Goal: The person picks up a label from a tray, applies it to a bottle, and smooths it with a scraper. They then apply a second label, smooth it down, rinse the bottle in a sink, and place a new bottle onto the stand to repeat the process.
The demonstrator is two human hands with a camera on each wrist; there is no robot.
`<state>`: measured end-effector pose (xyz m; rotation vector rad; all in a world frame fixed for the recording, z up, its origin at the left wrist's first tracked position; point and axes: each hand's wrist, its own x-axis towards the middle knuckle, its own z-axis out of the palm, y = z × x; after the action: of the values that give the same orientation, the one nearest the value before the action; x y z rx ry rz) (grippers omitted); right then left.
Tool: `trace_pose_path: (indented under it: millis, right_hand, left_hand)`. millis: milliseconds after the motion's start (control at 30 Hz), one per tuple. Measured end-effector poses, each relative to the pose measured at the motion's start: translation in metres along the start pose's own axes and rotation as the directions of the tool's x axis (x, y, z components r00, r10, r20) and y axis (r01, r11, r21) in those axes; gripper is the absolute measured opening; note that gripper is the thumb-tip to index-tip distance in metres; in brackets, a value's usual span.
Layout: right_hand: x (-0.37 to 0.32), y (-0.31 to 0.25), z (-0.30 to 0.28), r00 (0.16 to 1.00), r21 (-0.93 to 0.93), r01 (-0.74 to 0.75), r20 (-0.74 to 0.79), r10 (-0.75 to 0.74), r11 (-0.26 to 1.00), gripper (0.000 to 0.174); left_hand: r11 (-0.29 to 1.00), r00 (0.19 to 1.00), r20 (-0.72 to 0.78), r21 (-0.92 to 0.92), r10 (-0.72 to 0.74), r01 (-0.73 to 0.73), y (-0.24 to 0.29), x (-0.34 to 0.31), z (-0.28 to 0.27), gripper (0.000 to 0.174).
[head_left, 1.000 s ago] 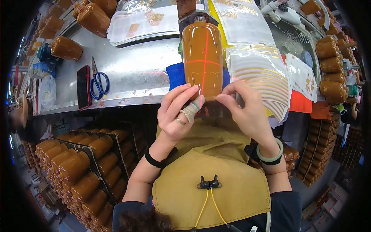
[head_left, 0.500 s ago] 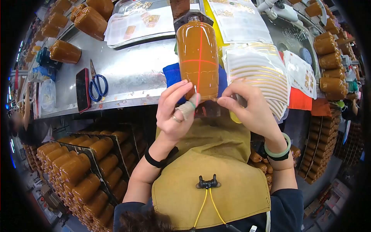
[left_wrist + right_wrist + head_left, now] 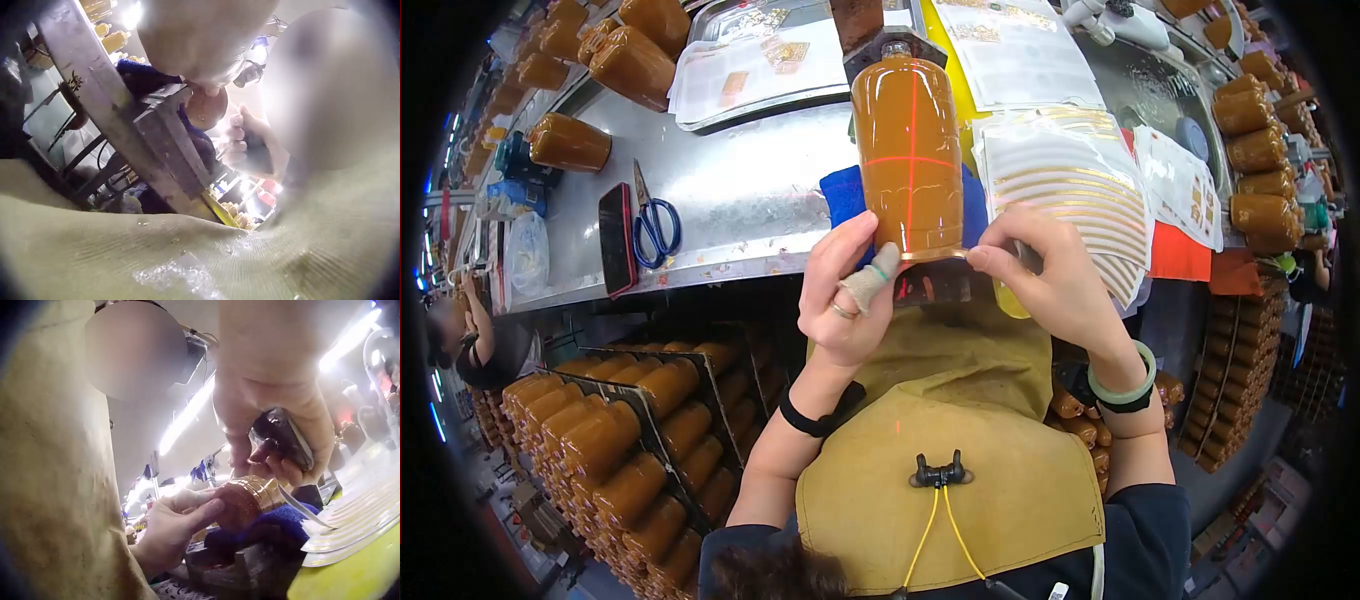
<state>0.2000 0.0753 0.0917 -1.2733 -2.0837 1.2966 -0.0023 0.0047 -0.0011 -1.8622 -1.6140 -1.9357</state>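
An amber bottle (image 3: 908, 150) lies on blue cloth (image 3: 840, 195), neck away, with a red laser cross on it. My left hand (image 3: 845, 290) holds its lower left edge; the thumb wears a cloth finger cover (image 3: 868, 286). At the right end of the base, my right hand (image 3: 1055, 275) pinches a thin light strip (image 3: 935, 256) running along the base edge. The right wrist view shows the left hand (image 3: 172, 528) on the base of the bottle (image 3: 240, 503), and a dark object (image 3: 281, 440) inside the right hand (image 3: 269, 375). In the left wrist view the fingers are blurred.
Blue-handled scissors (image 3: 657, 232) and a phone (image 3: 616, 238) lie left on the metal table (image 3: 730, 190). Sheets of gold curved stripes (image 3: 1070, 190) are at right. A bracket (image 3: 895, 46) stands at the bottle's neck. Racked bottles (image 3: 590, 430) fill the lower left.
The bottle and bracket appear slightly further left in the head view. The left hand has shifted down and left along the bottle's edge. More of the strip shows between the hands.
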Motion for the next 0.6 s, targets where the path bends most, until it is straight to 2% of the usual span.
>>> trace_pose_path:
  millis: [133,233,267,300,367,400,433,533,600]
  right_hand:
    - [-0.002,-0.008,-0.003,1.0,0.035,0.017,0.014,-0.018,0.999,0.02]
    - [-0.002,-0.004,-0.004,1.0,0.012,0.018,0.016,-0.018,1.0,0.02]
    - [-0.002,-0.003,-0.004,1.0,0.01,0.017,0.011,-0.017,1.0,0.02]
    - [-0.002,-0.002,-0.004,1.0,0.01,0.016,0.011,-0.016,1.0,0.02]
    - [-0.001,-0.002,-0.003,1.0,-0.003,0.004,0.006,-0.004,1.0,0.02]
    - [-0.001,-0.002,-0.002,1.0,-0.003,0.003,0.006,-0.003,1.0,0.02]
    - [-0.002,-0.002,0.0,1.0,0.02,0.029,0.001,-0.029,0.999,0.02]
    - [0.0,0.002,0.001,0.998,0.035,0.06,-0.007,-0.06,0.998,0.02]
    - [0.001,0.001,0.0,0.999,0.032,0.036,0.017,-0.036,0.999,0.02]
  left_hand:
    - [0.999,0.999,0.029,0.001,0.033,-0.033,-0.003,-0.007,-0.004,0.021]
    - [0.986,0.993,0.069,0.125,0.098,-0.106,0.0,-0.005,-0.006,0.031]
    - [0.967,0.976,0.069,0.135,0.207,-0.215,0.001,0.0,-0.004,0.024]
    - [0.968,0.976,0.069,0.133,0.207,-0.214,0.007,0.005,-0.005,0.024]
    - [0.971,0.969,0.19,0.148,0.158,-0.187,0.017,0.012,-0.007,0.02]
    - [0.981,0.982,0.103,0.097,0.16,-0.17,0.009,0.01,-0.003,0.021]
    - [0.981,0.987,0.114,0.14,0.116,-0.132,0.009,0.01,-0.006,0.02]
    - [0.99,0.994,0.082,0.112,0.077,-0.086,0.002,-0.003,-0.006,0.018]
    - [0.99,0.99,0.026,-0.004,-0.141,0.141,0.004,-0.008,-0.004,0.018]
